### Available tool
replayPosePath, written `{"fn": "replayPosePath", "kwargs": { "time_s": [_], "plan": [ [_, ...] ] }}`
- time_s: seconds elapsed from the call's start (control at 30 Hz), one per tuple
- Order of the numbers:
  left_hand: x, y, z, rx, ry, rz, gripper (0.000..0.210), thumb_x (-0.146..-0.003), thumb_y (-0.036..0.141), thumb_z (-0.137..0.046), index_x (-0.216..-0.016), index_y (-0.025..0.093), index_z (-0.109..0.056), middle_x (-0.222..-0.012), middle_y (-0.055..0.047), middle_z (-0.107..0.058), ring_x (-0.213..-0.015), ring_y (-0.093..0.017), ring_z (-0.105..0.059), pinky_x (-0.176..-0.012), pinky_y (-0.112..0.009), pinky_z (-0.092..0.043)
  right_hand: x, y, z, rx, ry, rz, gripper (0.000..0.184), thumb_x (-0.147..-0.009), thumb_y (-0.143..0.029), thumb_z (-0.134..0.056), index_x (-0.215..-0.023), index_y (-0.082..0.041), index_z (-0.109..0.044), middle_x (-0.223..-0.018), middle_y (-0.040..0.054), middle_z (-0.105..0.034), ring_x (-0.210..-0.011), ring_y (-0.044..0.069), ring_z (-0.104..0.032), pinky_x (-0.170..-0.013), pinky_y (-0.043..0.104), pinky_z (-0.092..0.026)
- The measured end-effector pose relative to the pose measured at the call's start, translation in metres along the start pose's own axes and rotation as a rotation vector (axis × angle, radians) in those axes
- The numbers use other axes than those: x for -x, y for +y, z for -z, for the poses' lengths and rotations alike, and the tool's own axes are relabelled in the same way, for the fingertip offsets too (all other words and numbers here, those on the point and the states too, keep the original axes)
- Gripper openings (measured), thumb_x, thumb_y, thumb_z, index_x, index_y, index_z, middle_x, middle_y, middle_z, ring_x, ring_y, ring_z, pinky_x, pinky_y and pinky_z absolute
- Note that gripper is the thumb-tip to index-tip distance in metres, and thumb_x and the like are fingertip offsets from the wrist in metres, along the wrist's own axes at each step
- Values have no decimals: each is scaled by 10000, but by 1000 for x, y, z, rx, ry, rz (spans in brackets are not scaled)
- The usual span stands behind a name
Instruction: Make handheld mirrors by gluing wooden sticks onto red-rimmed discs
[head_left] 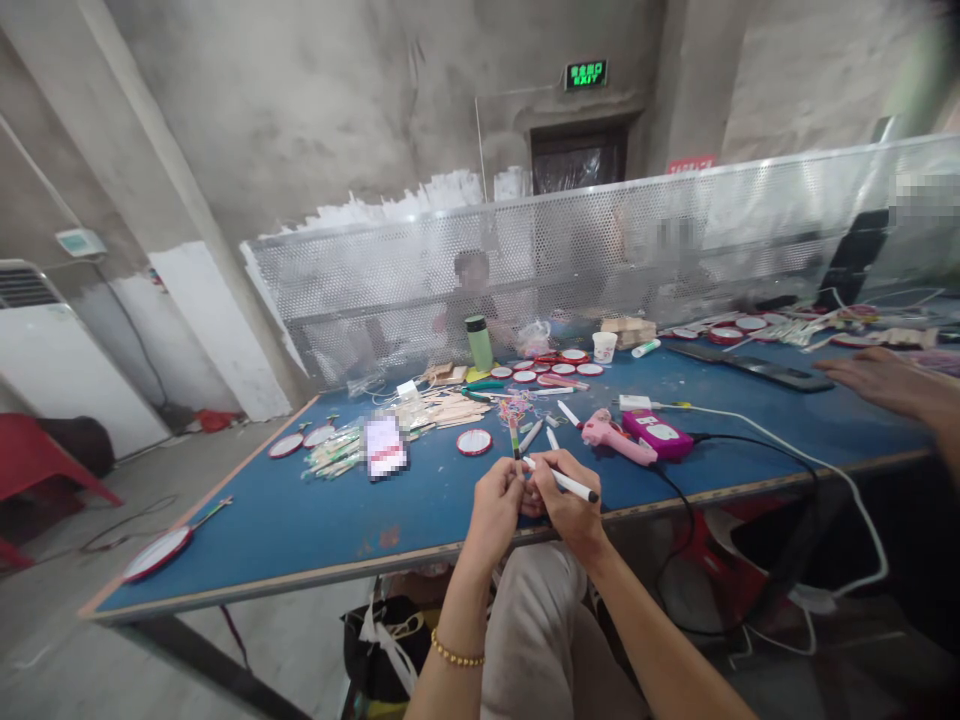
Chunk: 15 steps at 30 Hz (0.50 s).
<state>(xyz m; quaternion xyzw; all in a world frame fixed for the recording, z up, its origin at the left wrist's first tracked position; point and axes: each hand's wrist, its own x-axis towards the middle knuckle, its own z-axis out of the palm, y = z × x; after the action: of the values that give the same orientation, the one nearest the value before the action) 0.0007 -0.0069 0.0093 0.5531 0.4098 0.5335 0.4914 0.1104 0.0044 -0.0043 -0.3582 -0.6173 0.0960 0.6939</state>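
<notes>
At the table's front edge, my left hand (495, 508) is closed around a thin wooden stick (514, 436) that points up and has green and dark bands on it. My right hand (571, 505) grips a white marker (571, 482) with a black end, its tip against or close to the stick. Just beyond both hands lie loose markers (531, 436) and a pile of small coloured pieces (517, 408). A round white disc with a red rim (474, 442) rests left of them. My fingers hide the stick's lower end.
To the right lie a pink glue gun (616, 438), a magenta box (658, 434) and trailing cables. A blurred phone (385, 446) lies by wooden sticks (454, 408). Behind stand a green bottle (478, 345) and a paper cup (604, 347). Another person's hand (881, 380) reaches in from the right.
</notes>
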Motion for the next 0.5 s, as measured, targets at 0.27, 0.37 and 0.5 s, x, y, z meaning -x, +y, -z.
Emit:
{"fn": "replayPosePath", "kwargs": {
  "time_s": [0.27,0.37,0.5],
  "plan": [
    [0,1,0,5,-2,16,202,-720,354,-605,-778,181,-519,-600,43,-566,-521,-124,-581,-537,-260,-539,1,1,-1,10,-3,-34,205,-885,-269,-528,-758,-187,-667,-587,-5,-656,-483,117,-590,-506,219,-482],
    [0,0,0,8,-8,19,209,-721,362,-607,-784,180,-526,-605,42,-566,-522,-124,-581,-542,-264,-540,1,2,-1,10,-8,-35,208,-884,-274,-524,-764,-189,-672,-591,-2,-658,-487,120,-593,-500,219,-482],
    [0,-1,0,11,-2,13,218,-722,373,-612,-773,184,-516,-580,55,-535,-497,-116,-558,-527,-259,-532,1,1,-1,10,-14,-38,211,-880,-276,-519,-754,-190,-665,-575,-2,-648,-484,123,-592,-489,219,-476]
  ]
}}
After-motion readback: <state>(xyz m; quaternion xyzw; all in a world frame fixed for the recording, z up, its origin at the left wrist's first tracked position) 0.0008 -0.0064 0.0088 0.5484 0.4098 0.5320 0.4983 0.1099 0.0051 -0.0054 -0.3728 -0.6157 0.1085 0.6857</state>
